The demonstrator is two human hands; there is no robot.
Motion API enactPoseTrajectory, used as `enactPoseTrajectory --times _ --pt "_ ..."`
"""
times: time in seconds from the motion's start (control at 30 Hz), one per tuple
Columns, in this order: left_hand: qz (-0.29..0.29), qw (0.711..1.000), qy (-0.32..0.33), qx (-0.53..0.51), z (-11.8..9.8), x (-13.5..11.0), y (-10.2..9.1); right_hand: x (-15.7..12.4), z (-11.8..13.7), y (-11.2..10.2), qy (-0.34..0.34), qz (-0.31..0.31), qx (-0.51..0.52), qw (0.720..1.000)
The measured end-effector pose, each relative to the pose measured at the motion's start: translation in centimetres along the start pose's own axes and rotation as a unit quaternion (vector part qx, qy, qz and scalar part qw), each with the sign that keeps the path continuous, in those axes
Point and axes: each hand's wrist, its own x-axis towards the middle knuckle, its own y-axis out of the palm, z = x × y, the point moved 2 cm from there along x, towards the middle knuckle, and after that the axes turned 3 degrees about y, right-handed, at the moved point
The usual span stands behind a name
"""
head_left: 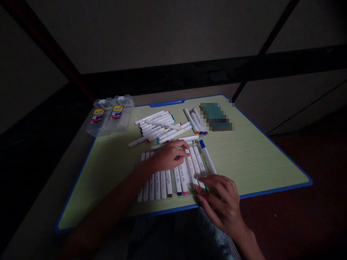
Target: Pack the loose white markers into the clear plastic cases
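A row of white markers lies side by side in clear plastic trays (177,193) near the table's front edge. My left hand (169,156) reaches over the row, its thumb and index finger closed at the top end of a white marker (191,168). At the lower end of that marker, my right hand (221,200) has its fingertips closed around it. Two more white markers (199,159) lie just right of it in the tray. A blue-capped marker (208,156) rests along the tray's right side. My left forearm hides part of the row.
Behind my hands lies a loose pile of white markers (162,126) with coloured ends. Several more markers (193,121) lie right of it, beside a blurred-out greenish object (215,115). Two clear plastic cases (110,115) stand at the back left. The table (252,159) has a blue rim.
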Motion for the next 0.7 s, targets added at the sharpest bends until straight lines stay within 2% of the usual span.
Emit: enactPoseTrajectory --times 0.7 --pt "-0.002 1.0 -0.003 0.004 0.16 -0.09 0.08 -0.19 0.0 0.3 0.001 -0.015 -0.022 1.0"
